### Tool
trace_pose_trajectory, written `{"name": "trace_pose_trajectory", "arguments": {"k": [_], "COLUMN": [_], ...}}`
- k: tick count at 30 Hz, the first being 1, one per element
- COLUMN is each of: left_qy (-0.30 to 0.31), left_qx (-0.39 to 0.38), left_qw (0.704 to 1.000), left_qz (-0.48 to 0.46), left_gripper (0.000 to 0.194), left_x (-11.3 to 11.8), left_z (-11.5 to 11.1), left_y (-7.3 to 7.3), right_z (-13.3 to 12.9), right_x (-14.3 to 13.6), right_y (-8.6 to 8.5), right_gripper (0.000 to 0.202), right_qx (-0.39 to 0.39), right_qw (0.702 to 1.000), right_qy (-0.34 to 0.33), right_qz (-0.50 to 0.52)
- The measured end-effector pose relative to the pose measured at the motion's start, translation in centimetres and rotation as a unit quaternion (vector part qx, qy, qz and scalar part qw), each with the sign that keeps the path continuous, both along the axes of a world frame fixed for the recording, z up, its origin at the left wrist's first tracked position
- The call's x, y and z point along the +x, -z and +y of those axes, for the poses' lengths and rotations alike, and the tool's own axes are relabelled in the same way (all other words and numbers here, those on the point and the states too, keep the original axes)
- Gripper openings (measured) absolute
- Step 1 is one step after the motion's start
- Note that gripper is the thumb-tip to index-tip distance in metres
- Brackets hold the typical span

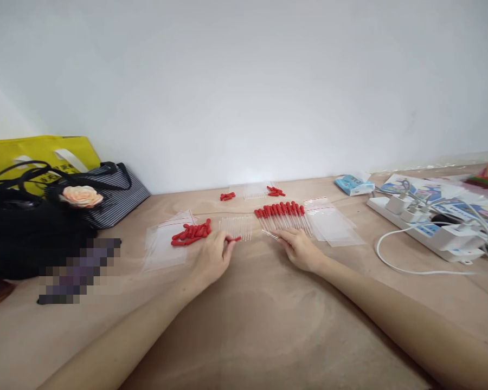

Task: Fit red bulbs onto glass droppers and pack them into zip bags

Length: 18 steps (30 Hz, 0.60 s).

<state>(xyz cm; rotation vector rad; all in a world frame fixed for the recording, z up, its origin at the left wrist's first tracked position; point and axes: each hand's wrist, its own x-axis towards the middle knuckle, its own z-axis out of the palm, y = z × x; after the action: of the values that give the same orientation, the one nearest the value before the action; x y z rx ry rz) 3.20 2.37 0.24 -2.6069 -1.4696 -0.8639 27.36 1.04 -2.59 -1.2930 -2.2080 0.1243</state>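
Observation:
Between the thumb and fingers of my left hand (216,252) is a red rubber bulb (236,239). My right hand (300,249) pinches a clear glass tube (270,234), its free end pointing left toward the bulb, with a gap between them. Beyond my hands lies a row of bare glass tubes (235,225). To its right, several droppers with red bulbs (282,210) lie side by side. A pile of loose red bulbs (191,232) rests on clear zip bags (158,250) by my left hand.
More zip bags (333,223) lie right of the droppers. Small groups of red bulbs (228,196) and tubes (255,190) sit near the wall. At right are a white power strip (429,230) with cables and a blue packet (353,184). Bags, including a yellow one (75,149), stand at left.

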Motion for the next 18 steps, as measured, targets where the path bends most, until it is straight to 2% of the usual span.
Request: {"name": "trace_pose_trajectory", "arguments": {"k": [2,5,9,15,18], "left_qy": [0.050,0.086,0.102,0.133,0.118], "left_qx": [-0.055,-0.076,-0.057,-0.011,-0.006], "left_qw": [0.997,0.993,0.993,0.990,0.993], "left_qz": [-0.010,-0.015,-0.014,-0.035,-0.021], "left_gripper": [0.009,0.010,0.023,0.017,0.016], "left_x": [0.2,0.3,0.4,0.5,0.4], "left_z": [-1.6,-2.5,-1.9,-1.4,-1.7], "left_y": [0.7,1.3,1.7,2.1,1.9], "right_z": [-0.1,-0.3,-0.5,-1.3,-1.7], "right_x": [-0.1,-0.4,-0.9,-1.7,-2.0], "right_y": [0.2,0.5,0.8,0.5,0.6], "right_gripper": [0.026,0.023,0.020,0.020,0.020], "right_qx": [-0.001,-0.007,-0.012,-0.006,0.003], "right_qw": [1.000,0.999,0.998,0.998,0.996], "right_qy": [-0.017,-0.028,-0.036,-0.058,-0.072], "right_qz": [0.010,0.028,0.043,0.036,0.046]}}
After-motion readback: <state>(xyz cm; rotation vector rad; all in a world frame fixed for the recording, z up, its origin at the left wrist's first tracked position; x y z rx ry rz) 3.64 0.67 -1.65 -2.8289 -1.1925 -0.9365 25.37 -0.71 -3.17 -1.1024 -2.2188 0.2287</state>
